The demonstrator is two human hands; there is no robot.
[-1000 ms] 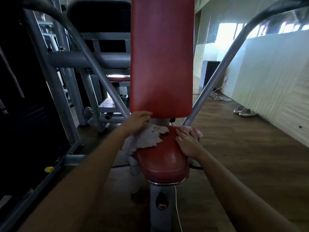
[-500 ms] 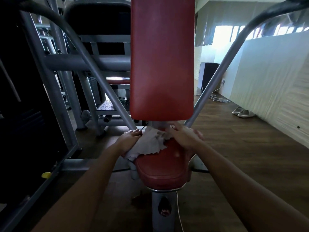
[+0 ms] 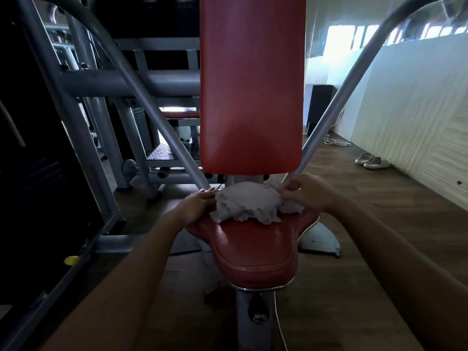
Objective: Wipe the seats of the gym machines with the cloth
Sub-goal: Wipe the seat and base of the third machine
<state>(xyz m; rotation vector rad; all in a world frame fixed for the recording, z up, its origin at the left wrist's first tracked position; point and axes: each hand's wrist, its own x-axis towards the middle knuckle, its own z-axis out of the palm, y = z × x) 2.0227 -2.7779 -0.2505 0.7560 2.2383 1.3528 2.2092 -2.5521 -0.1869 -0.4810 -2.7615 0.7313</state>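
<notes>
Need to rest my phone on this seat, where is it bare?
The front half of the red seat, from the cloth to the near edge, is bare. The back is crowded: cloth, left hand, right hand, below the backrest.

The red seat (image 3: 253, 247) carries a crumpled pale cloth (image 3: 247, 203) on its rear half, below the upright backrest (image 3: 250, 84).

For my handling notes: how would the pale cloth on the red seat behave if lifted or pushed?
Probably floppy: the cloth lies bunched in soft folds, so it would droop when lifted. Likely light, as the right hand grips just one edge. On the glossy seat it should slide easily, bunching further.
</notes>
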